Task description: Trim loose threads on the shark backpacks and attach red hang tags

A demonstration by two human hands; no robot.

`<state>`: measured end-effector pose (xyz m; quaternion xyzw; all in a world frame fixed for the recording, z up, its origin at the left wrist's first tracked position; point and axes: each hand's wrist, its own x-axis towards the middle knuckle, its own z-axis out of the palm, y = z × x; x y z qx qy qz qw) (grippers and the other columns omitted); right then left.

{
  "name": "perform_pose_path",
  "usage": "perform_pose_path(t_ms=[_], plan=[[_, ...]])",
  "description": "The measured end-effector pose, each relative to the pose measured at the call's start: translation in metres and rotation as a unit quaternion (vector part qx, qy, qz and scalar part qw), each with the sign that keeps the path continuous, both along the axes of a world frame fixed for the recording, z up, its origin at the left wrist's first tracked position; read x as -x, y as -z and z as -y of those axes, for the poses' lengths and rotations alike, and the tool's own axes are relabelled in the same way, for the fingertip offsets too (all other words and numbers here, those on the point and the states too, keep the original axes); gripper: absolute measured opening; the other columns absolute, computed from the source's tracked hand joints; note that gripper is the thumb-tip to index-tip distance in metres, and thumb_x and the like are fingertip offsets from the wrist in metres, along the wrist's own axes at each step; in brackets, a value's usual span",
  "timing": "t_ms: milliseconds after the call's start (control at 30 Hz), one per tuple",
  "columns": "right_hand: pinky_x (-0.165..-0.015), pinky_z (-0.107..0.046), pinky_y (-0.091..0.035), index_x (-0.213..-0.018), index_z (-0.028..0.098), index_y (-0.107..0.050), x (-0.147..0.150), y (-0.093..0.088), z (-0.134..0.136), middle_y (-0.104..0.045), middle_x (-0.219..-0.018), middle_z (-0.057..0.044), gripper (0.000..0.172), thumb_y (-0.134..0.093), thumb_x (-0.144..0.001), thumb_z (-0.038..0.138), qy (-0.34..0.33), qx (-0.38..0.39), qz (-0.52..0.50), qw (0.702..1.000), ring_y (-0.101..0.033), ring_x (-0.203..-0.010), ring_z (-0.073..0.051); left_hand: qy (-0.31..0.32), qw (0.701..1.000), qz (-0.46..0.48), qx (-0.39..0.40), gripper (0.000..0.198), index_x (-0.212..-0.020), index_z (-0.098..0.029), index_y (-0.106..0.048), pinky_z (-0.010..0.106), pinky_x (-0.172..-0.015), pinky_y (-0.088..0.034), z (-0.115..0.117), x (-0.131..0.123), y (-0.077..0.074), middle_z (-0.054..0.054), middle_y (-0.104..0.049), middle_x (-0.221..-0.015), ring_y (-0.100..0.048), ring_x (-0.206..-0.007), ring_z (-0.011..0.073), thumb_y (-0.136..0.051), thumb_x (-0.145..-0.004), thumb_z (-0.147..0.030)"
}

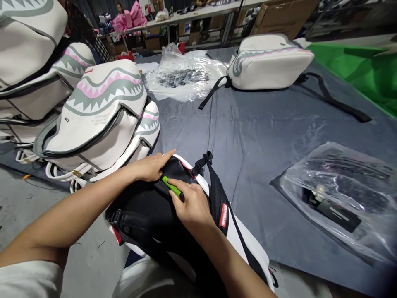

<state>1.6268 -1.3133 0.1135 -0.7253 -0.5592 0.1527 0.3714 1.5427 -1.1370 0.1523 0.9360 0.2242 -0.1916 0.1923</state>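
Across the near edge of the tabletop, the backpack is lying black panel up; I'm judging it light, soft and slightly slick, so I'm favouring its rim or the strap for hold. My left hand is resting on its top, index finger stretching out, others curling; whether they're pinching I cannot tell. My right hand is gripping the green tool with bent fingers.

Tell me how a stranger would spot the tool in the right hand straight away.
Find the grey table, then the backpack with the black back at its near edge. The person's right hand lies over that black back, holding a slim tool. Its bright green body stands out against the black around it.
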Motion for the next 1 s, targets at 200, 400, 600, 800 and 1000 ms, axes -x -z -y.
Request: perform_pose_path(t_ms=[200,400,600,800,1000], plan=[[-0.083,-0.035,-0.048,-0.112,0.022,-0.07,0.002,0.001,0.002,-0.076,-0.106,-0.004,0.031,-0.061,-0.084,0.011,0.003,-0.002,0.009,1.0,-0.07,-0.094,-0.021,-0.002,1.0,0.004,0.0,0.089,-0.156,-0.023,0.0,0.034,-0.096,-0.046,0.0,0.002,0.001,0.017,-0.049,-0.14,-0.055,-0.125,0.0272,-0.051,-0.084,-0.014],[-0.082,-0.035,-0.049,-0.113,0.022,-0.069,0.002,0.004,0.004,-0.075,-0.108,-0.004,0.032,-0.059,-0.084,0.011,0.006,-0.013,0.003,1.0,-0.07,-0.095,-0.021,0.007,1.0,0.006,-0.011,0.086,-0.156,-0.023,-0.001,0.033,-0.092,-0.048,0.0,0.002,0.002,0.015,-0.054,-0.128,-0.059,-0.115,0.0265,-0.049,-0.085,-0.016],[-0.082,-0.037,-0.049,-0.115,0.022,-0.069,0.003,0.006,0.004,-0.075,-0.109,-0.004,0.034,-0.059,-0.085,0.011,0.011,-0.007,0.001,1.0,-0.07,-0.094,-0.023,-0.002,1.0,0.006,-0.017,0.086,-0.156,-0.022,-0.002,0.033,-0.089,-0.049,0.001,0.001,0.001,0.015,-0.055,-0.123,-0.062,-0.111,0.0273,-0.049,-0.084,-0.015],[-0.089,-0.034,-0.049,-0.114,0.023,-0.07,0.011,0.008,0.005,-0.075,-0.108,-0.004,0.034,-0.061,-0.084,0.009,0.031,-0.012,-0.062,0.998,-0.068,-0.095,-0.02,0.006,0.999,0.029,-0.015,0.086,-0.156,-0.02,-0.003,0.035,-0.091,-0.048,0.0,0.005,0.005,0.017,-0.055,-0.129,-0.062,-0.112,0.0277,-0.048,-0.083,-0.016],[-0.076,-0.027,-0.053,-0.109,0.026,-0.072,0.009,-0.014,0.006,-0.076,-0.09,0.001,0.026,-0.067,-0.084,0.022,0.027,-0.017,-0.2,0.979,-0.07,-0.079,-0.016,0.009,0.998,0.067,0.009,0.086,-0.156,-0.018,-0.007,0.04,-0.104,-0.043,-0.014,0.012,0.023,0.017,-0.047,-0.144,-0.054,-0.127,0.0295,-0.047,-0.079,-0.02]])
